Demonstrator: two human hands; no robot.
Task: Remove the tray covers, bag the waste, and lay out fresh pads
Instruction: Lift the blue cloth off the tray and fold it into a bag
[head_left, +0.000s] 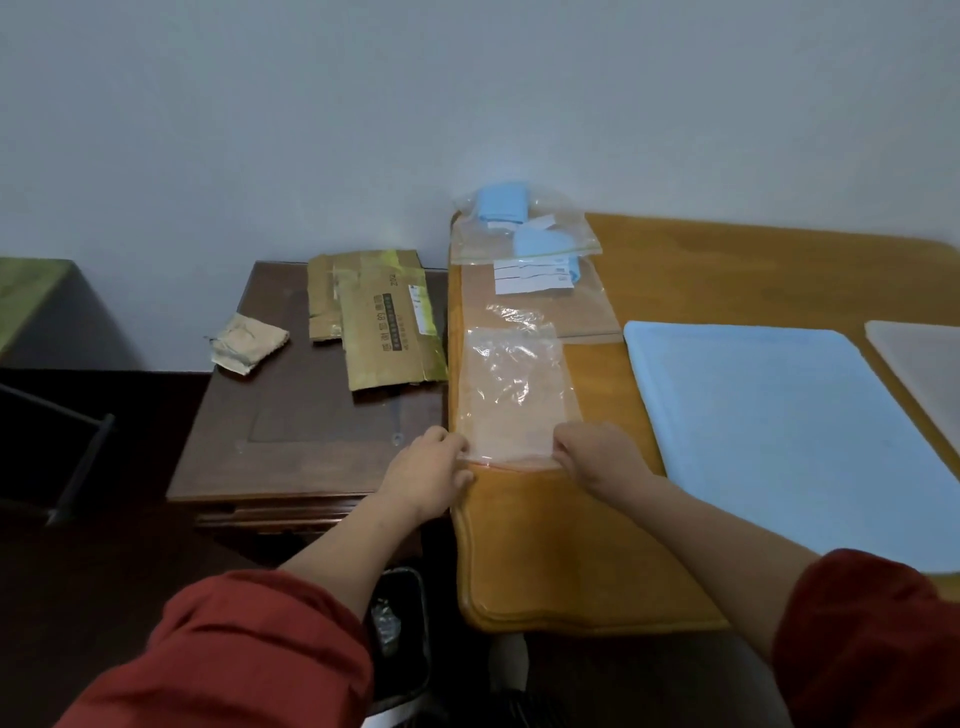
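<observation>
so we're at the bagging step: our left hand (428, 470) and right hand (592, 453) each pinch a near corner of the clear zip bag (511, 395), lying flat and empty at the left edge of the glossy orange table (550, 561). next we likely need to part its thin, crinkly mouth. just right lies a smooth pale-blue rectangular pad (789, 436); folded blue pads (501, 202) sit bagged by the wall.

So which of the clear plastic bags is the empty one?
The nearest bag, pinched at its near edge by the left hand and right hand; the far bags hold folded blue pads.
</observation>
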